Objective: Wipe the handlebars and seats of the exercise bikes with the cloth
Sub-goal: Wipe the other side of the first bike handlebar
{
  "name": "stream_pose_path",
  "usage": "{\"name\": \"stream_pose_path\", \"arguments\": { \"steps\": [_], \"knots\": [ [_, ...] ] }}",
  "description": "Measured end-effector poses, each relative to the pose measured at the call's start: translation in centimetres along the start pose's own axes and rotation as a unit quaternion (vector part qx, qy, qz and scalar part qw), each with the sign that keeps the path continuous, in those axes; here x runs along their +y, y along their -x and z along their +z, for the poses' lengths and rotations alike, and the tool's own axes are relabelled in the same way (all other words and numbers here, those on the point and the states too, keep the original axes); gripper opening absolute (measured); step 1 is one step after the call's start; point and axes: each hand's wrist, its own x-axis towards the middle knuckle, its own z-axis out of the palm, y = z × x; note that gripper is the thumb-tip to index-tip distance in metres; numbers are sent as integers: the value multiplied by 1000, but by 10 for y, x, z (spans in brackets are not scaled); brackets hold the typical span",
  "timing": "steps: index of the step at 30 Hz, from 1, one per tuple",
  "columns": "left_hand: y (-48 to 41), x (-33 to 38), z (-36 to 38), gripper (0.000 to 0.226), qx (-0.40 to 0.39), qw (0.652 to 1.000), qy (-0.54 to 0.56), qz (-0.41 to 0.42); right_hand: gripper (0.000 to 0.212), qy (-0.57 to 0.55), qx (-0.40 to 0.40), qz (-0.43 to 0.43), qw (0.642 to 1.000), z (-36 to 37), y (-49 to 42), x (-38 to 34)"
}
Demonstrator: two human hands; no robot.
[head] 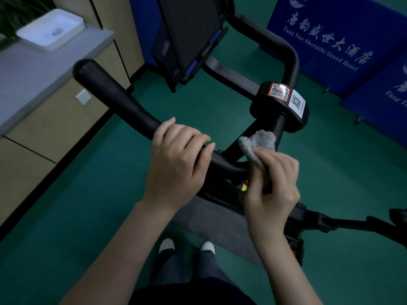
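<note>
the left hand (176, 164) curls around the black handlebar (123, 102) to steady it while the right hand (273, 186) clamps the grey cloth (257, 144) against the bar's inner bend, apparently wiping there

Dim, even indoor light with a green-blue cast; we find no hard shadows or glare. At centre we resolve the pile of the cloth (258, 140) and the QR sticker (279, 92). The black handlebar (114, 95) loses surface detail. At the edges the white tray (50, 29) blurs, and the counter (44, 69) bows with wide-angle distortion.
</note>
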Motion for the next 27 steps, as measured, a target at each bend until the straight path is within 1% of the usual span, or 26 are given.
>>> {"name": "stream_pose_path", "arguments": {
  "steps": [5, 10, 15, 16, 20, 25, 27],
  "knots": [
    [2, 9, 5, 29, -2, 1000, -3, 12, 14, -27, -31, -23, 999, -4, 2, 7],
    [4, 8, 8, 30, 4, 1000, -11, 12, 14, -39, -7, 44, 998, -6, -13, 18],
    [4, 8, 11, 28, 14, 1000, -21, 14, 12, -58, -39, -5, 998, -8, -2, 17],
    [4, 8, 11, 29, 15, 1000, -21, 14, 12, -55, -35, 3, 998, -8, -5, 22],
    [5, 8, 13, 28, 21, 999, -25, 15, 14, -70, 21, 98, 992, -5, -15, 30],
    [5, 8, 15, 30, 34, 999, -34, 12, 12, -103, 52, 115, 987, 4, 15, 13],
    [5, 8, 16, 32, 37, 999, -36, 13, 12, -113, 81, 147, 979, 6, 14, 15]
  ]
}}
